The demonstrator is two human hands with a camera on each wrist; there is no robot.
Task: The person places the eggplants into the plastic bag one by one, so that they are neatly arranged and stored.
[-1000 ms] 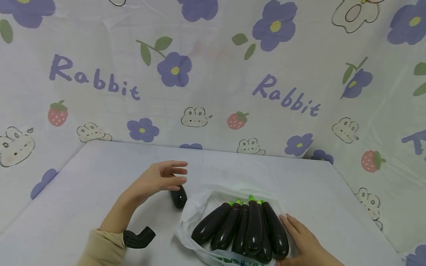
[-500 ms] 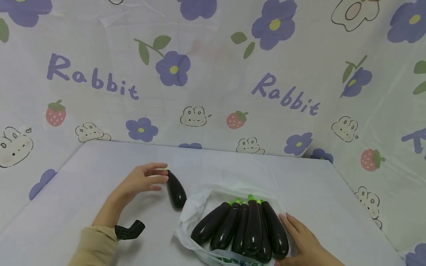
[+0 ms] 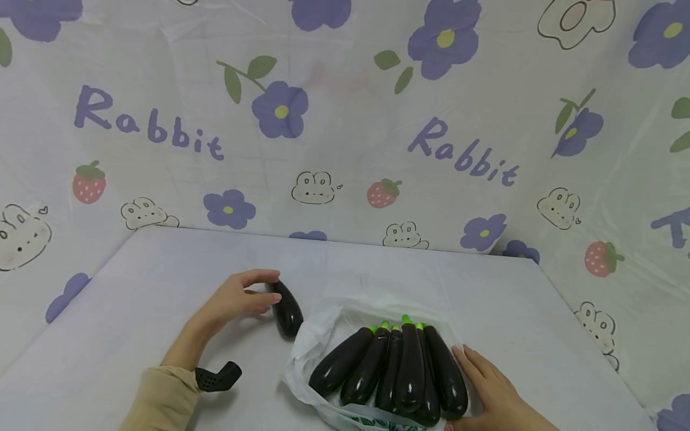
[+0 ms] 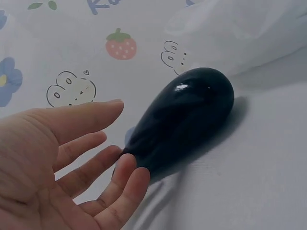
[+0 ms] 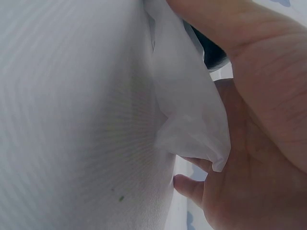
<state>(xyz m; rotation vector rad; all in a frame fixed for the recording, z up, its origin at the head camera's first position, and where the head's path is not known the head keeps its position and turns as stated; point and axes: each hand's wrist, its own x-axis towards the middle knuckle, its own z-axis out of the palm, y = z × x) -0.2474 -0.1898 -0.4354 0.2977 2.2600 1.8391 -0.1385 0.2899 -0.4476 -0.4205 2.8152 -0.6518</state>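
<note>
A dark, glossy eggplant [image 3: 288, 311] lies on the white table just left of a white plastic bag [image 3: 302, 365]. My left hand [image 3: 242, 299] reaches round the narrow stem end of that eggplant. In the left wrist view, several fingertips [image 4: 128, 163] are right at this end and the thumb stands apart; the stem is mostly hidden. Several more eggplants [image 3: 412, 371] with bright green stems fan out inside the bag's wide mouth. At the bag's right side, my right hand [image 3: 487, 389] holds the plastic, which passes between thumb and fingers in the right wrist view.
A black angled device [image 3: 218, 377] is strapped at the left wrist, over a beige sleeve [image 3: 167, 398]. White cloth covers the table [image 3: 539, 335]. Behind it hangs a curtain [image 3: 345, 143] printed with rabbits, flowers and strawberries.
My left hand moved left off the loose eggplant, uncovering its stem end, then came back a little right over it. The right hand and the bag stay put.
</note>
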